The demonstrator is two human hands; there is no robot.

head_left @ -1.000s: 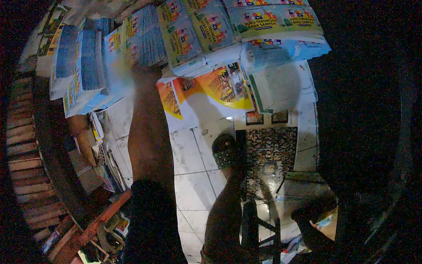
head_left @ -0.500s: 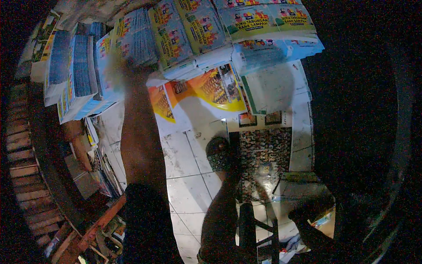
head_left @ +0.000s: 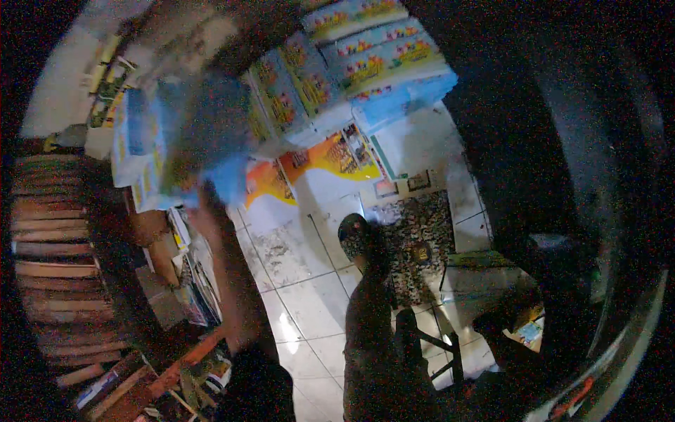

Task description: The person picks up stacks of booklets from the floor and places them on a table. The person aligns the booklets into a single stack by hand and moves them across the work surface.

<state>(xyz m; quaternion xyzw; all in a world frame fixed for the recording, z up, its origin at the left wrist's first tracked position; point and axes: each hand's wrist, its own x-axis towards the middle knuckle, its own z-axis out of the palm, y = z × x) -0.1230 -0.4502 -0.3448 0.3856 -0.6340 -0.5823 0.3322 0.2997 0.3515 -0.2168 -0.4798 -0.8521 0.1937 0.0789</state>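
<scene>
My left arm reaches up from the lower edge in a dark sleeve. My left hand [head_left: 205,200], smeared by motion, is closed on the near edge of a thick stack of booklets [head_left: 214,119], blue and blurred. The held stack hides part of what lies behind it. Right beside it stand stacks of booklets with colourful printed covers [head_left: 285,88], and more of them [head_left: 383,63] sit farther right. On its left is another pile of booklets [head_left: 133,130]. My right hand does not show.
Orange and yellow printed sheets [head_left: 309,165] lie on the white tiled floor [head_left: 309,295]. A foot in a patterned shoe [head_left: 354,235] rests beside a dark patterned sheet [head_left: 422,232]. A small dark stool [head_left: 443,344] stands nearby. Wooden slats [head_left: 56,267] line the left.
The view has turned and shifted. My left hand, earlier on the stack among the others, now has a stack of booklets lifted and moving, nearer to the left pile.
</scene>
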